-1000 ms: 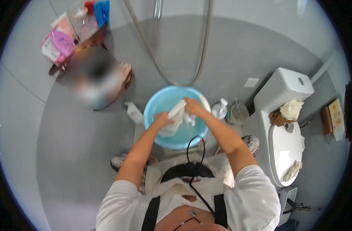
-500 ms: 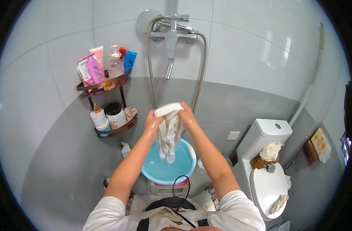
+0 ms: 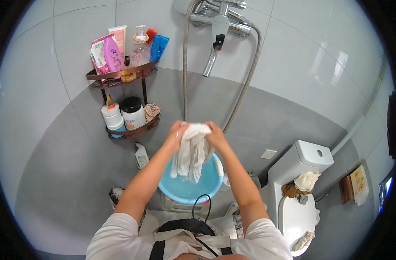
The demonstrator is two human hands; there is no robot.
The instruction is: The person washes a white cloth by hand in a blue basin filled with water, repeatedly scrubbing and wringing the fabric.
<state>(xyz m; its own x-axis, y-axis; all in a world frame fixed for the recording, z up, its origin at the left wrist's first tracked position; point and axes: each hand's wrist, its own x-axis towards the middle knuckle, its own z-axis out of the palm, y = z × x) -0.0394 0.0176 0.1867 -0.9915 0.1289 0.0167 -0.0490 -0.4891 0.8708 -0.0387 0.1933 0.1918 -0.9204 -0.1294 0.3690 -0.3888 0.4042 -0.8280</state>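
A wet, whitish garment [image 3: 190, 151] hangs in folds between my two hands; its exact kind does not show. My left hand [image 3: 175, 136] is closed on its upper left edge, and my right hand [image 3: 216, 136] grips the upper right edge. Below is a light blue basin [image 3: 185, 197] with water in it. The garment's lower end hangs over the water; whether it touches the surface I cannot tell.
A brown corner shelf [image 3: 133, 131] holds several bottles and tubes on the left. Shower mixer and spout [image 3: 210, 65] project from the wall ahead. At right stands a white toilet [image 3: 293, 221] with cloths on it. A white bottle [image 3: 141, 156] stands left of the basin.
The garment has spread wider and its folds have shifted between my hands. Both hands still hold it. The view has tilted down, so the shower fittings sit higher in the picture.
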